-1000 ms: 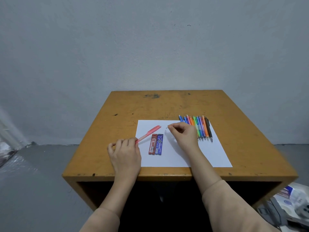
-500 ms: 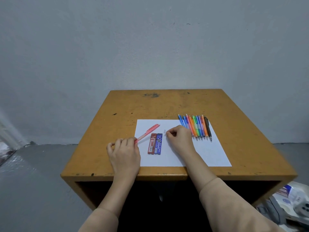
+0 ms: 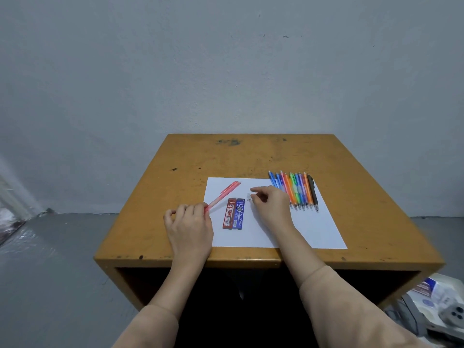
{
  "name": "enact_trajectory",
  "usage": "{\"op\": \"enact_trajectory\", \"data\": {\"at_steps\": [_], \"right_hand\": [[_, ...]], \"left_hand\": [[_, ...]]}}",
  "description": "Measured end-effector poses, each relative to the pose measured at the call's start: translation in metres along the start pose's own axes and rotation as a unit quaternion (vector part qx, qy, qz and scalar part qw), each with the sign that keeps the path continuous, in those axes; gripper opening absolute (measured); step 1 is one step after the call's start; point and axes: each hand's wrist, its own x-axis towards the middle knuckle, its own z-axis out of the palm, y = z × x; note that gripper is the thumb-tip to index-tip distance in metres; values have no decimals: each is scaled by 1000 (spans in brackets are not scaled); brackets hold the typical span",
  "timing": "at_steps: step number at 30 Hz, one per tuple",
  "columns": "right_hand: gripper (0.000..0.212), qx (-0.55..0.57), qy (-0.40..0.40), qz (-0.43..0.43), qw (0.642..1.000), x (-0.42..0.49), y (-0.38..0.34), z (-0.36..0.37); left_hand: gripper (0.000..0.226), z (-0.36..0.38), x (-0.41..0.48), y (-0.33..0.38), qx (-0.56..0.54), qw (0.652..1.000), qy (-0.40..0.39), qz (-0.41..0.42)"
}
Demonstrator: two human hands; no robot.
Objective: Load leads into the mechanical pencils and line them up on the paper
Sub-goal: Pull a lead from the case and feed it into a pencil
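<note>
A translucent red mechanical pencil (image 3: 224,195) lies slanted across the top left of the white paper (image 3: 315,231). My left hand (image 3: 188,228) grips its near end at the paper's left edge. Next to it, a red lead case (image 3: 229,213) and a blue lead case (image 3: 240,213) lie side by side. My right hand (image 3: 273,207) rests on the paper with the index finger stretched out. A small white cap (image 3: 249,196) lies just off its fingertips. Several coloured mechanical pencils (image 3: 295,191) lie in a row at the paper's top right.
The paper sits on a worn yellow wooden table (image 3: 251,156) that stands against a grey wall. Boxes and clutter (image 3: 440,306) lie on the floor at the lower right, beside the table.
My right hand moved left from the pencil row, lowered to the paper and loosened its pinch; the small white cap now lies by its fingertips. My left hand kept holding the red pencil.
</note>
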Motion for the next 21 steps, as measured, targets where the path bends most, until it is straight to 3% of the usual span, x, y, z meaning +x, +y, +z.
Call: {"op": "enact_trajectory", "data": {"at_steps": [7, 13, 17, 21], "right_hand": [[31, 148, 14, -53, 988, -4, -22, -1], [43, 253, -10, -14, 967, -16, -46, 11], [60, 318, 17, 6, 948, -27, -56, 21], [65, 357, 52, 21, 933, -33, -62, 31]], "left_hand": [[12, 0, 1, 1, -4, 1000, 4, 24], [12, 1, 1, 0, -12, 999, 18, 34], [8, 4, 0, -2, -19, 998, 40, 53], [20, 6, 1, -2, -35, 995, 48, 78]]}}
